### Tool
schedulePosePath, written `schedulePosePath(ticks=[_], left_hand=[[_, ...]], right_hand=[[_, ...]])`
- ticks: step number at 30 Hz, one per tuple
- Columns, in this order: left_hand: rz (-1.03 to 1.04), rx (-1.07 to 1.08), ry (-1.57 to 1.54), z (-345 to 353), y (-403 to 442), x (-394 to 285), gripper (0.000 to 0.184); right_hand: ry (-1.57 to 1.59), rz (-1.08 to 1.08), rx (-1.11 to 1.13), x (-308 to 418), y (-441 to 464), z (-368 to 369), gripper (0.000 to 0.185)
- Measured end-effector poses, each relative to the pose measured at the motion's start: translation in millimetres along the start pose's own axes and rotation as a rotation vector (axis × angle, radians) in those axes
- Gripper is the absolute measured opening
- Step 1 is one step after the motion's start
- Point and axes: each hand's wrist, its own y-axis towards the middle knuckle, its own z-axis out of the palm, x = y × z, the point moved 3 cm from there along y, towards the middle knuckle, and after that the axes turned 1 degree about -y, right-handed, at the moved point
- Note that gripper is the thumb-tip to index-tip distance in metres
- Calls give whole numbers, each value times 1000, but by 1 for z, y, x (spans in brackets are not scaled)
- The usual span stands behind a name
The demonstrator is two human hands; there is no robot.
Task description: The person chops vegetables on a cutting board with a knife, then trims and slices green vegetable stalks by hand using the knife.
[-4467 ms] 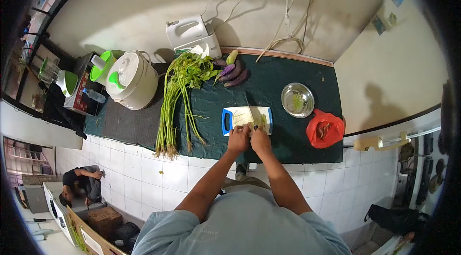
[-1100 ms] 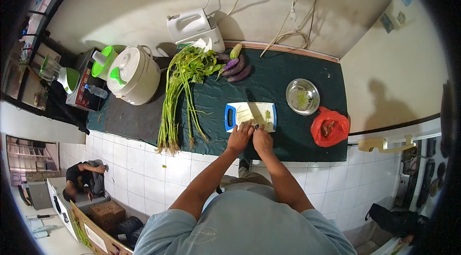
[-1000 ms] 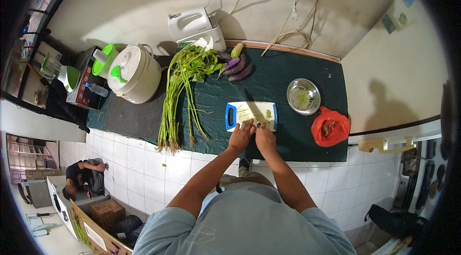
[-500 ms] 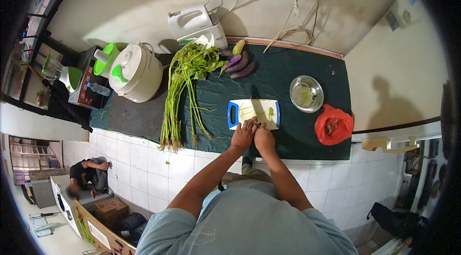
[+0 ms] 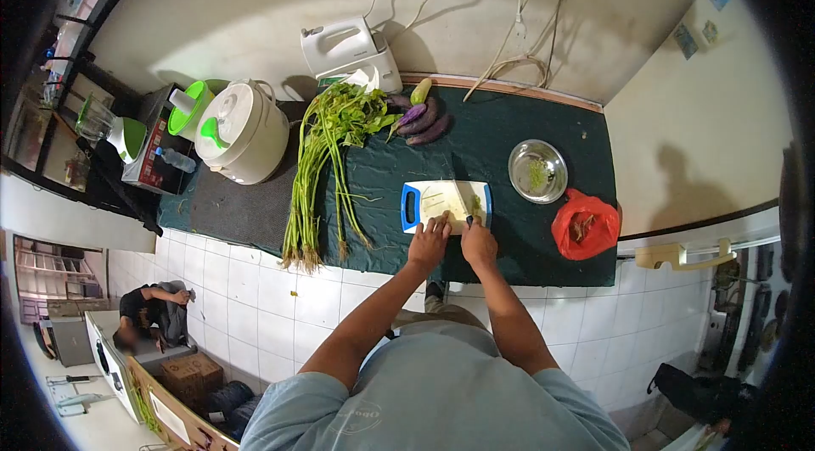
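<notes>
A white cutting board (image 5: pixel 431 193) with blue ends lies on the dark green table cover, holding pale, thin strips whose kind I cannot make out. My right hand (image 5: pixel 480 245) is closed round the handle of a knife (image 5: pixel 463 196), its blade pointing away from me across the right part of the board. At the board's near edge, my left hand (image 5: pixel 429 242) has its fingers bent and close together, fingertips pressed down near the strips. Whatever lies under those fingertips is too small to name. Green bits partly show by the blade.
A metal bowl (image 5: pixel 537 171) with chopped green bits and a red plastic bag (image 5: pixel 586 224) stand to the right. Leafy greens (image 5: pixel 327 162), eggplants (image 5: pixel 424 122), a rice cooker (image 5: pixel 244 133) and a hand mixer (image 5: pixel 341 45) are left and behind. A person (image 5: pixel 157 313) sits at far left.
My right hand and the knife have shifted right, away from my left hand, opening a gap between the hands. My left hand stays at the board's near edge.
</notes>
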Motion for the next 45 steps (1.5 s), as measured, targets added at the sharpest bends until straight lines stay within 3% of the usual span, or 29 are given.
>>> schedulePosePath(ticks=[5, 8, 10, 14, 16, 21, 23, 26, 37, 45], left_hand=[[-42, -37, -98, -3, 5, -4, 44], [43, -73, -293, -11, 13, -6, 47], [-83, 56, -487, -14, 14, -1, 43], [-202, 59, -651, -22, 15, 22, 28], [-426, -76, -928, -14, 13, 38, 17], [-483, -211, -739, -16, 13, 63, 16], [-384, -264, -523, -15, 13, 69, 24], [-282, -210, -455, 9, 16, 73, 27], [-277, -178, -369, -3, 25, 52, 27], [-100, -142, -391, -3, 42, 45, 29]], right_hand=[[46, -7, -7, -9, -2, -9, 37], [84, 10, -38, -8, -6, -16, 39], [97, 21, -51, -11, -10, -16, 39], [139, -35, -18, -12, -18, -4, 40], [144, -38, 9, -15, -28, 4, 40], [135, -58, 39, -22, -38, 21, 42], [124, -53, 3, -22, -37, 18, 41], [110, -54, -53, -24, -27, 12, 41], [97, 13, -63, -38, -40, 11, 37], [73, 2, -78, -35, -47, 8, 38]])
